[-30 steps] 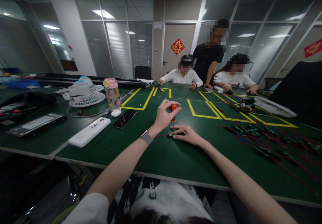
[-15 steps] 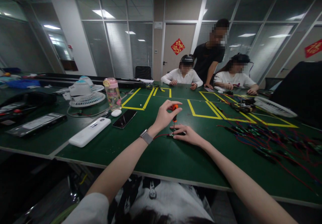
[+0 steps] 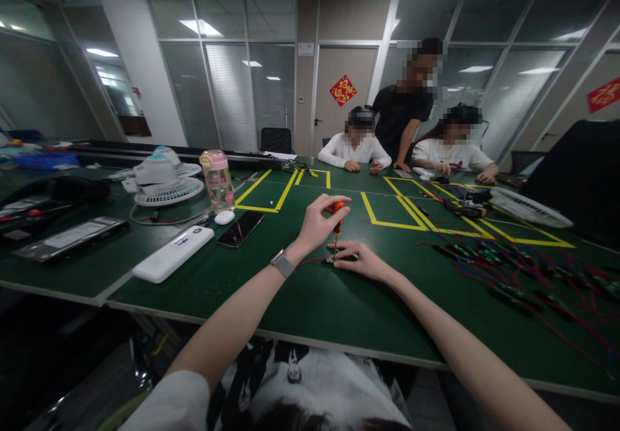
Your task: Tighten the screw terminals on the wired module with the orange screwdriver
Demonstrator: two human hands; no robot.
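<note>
My left hand [image 3: 317, 221] is closed round the orange and black handle of a screwdriver [image 3: 338, 228], thumb and fingers on either side near its top. The screwdriver stands almost upright, its thin shaft running down to a small circuit board [image 3: 330, 260] on the green table. Fingers of my right hand [image 3: 362, 262] are closed on the board from the right, pressing it to the tabletop and partly hiding it. From the board's left side a red wire [image 3: 310, 262] trails toward my left wrist.
Left of my hands lie a black phone [image 3: 241, 229], a white power bank [image 3: 173, 254], a small white case [image 3: 224, 218] and a pink-lidded bottle [image 3: 217, 179]. Wired boards [image 3: 527, 269] are heaped at right. Yellow tape [image 3: 394, 224] marks the table. Three people are across it.
My hands and the screwdriver stay nearly in place, the handle shifting very slightly. Across the table, the seated person in the middle has drawn one arm inward.
</note>
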